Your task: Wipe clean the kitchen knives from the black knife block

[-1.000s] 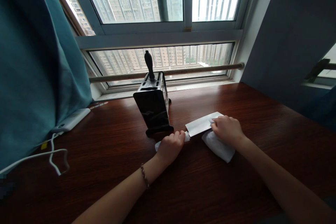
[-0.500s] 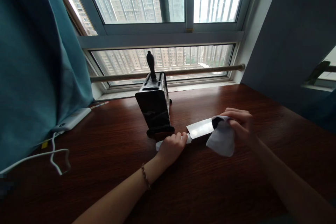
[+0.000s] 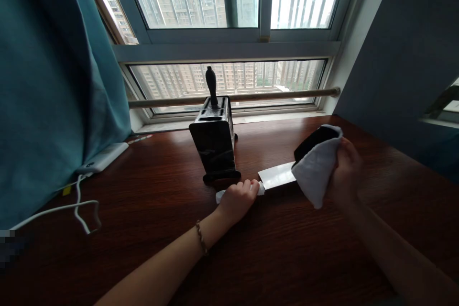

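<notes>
My left hand [image 3: 238, 200] is closed around the handle of a kitchen knife [image 3: 277, 175]. White wrapping shows at both ends of that grip. The broad, shiny blade points right, low over the table, its far end hidden behind a pale cloth [image 3: 316, 168]. My right hand [image 3: 344, 169] grips the cloth by its right side; a dark patch shows along its upper left. Whether the cloth touches the blade I cannot tell. Just beyond my left hand stands a black knife block [image 3: 213, 146], with one dark handle [image 3: 211, 87] sticking up from its top.
On the left of the brown wooden table [image 3: 161, 229] lie a white power strip [image 3: 103, 158] and a looping white cable [image 3: 77, 210]. A blue curtain [image 3: 43, 81] hangs beside them. Behind the table runs a rail [image 3: 279, 95] in front of the window.
My right hand has moved slightly right, and the cloth has lifted and spread, showing more of its dark patch. My left hand keeps its hold on the knife. The view has shifted slightly.
</notes>
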The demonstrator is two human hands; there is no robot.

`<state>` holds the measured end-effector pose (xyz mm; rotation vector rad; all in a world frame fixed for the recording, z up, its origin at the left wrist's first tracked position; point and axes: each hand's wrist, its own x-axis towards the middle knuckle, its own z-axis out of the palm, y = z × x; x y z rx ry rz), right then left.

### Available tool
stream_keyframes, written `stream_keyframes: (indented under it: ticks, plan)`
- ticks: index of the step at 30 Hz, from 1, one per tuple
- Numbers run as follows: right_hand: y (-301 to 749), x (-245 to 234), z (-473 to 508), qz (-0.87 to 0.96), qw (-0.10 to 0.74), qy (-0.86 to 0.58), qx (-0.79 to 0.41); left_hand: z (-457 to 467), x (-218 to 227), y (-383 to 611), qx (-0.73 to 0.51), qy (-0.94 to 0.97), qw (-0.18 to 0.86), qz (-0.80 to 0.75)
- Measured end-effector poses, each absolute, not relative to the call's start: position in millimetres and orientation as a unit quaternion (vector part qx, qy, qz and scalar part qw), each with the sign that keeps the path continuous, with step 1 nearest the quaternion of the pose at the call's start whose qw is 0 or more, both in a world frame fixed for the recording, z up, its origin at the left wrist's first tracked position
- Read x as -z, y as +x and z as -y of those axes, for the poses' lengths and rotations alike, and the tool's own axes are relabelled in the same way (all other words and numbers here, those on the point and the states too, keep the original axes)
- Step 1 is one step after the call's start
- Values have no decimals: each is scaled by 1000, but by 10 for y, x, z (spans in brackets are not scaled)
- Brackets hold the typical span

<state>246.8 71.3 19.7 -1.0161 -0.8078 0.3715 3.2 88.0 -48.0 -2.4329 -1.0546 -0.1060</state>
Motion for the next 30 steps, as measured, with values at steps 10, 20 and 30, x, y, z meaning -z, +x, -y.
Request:
stream_keyframes:
  ticks: [10,20,30]
  plan:
    - [2413,41,-926,448,621,-548,-336,-882,469,37,38,-892,232,387]
    - [2246,23,-782,735,397,-500,-228,-891,507,32,53,-892,224,389]
    - [2305,77,-810,750,126,-648,52,-884,496,39,51,-893,244,374]
